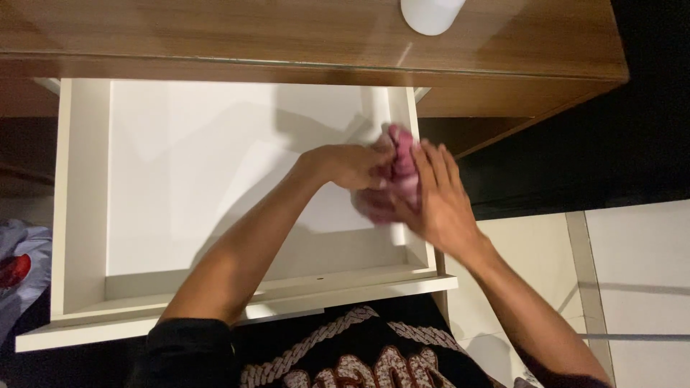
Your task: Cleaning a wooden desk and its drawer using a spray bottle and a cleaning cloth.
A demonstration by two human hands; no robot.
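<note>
A white drawer (79, 194) is pulled out from a wooden desk (287, 36). At its right side both of my hands meet on a pink bundle of cloth (402, 162). My left hand (352, 165) reaches across the drawer and grips the bundle from the left. My right hand (435, 201) lies over it from the right, fingers spread and pressed against the cloth. The bundle sits against the drawer's right wall, and its lower part is blurred and partly hidden by my hands.
A white round container (431, 14) stands on the desk top above the drawer. Crumpled pale cloth with a red patch (18, 266) lies at the far left. Pale floor tiles (632, 273) show at the right. My dark patterned shirt (345, 359) fills the bottom.
</note>
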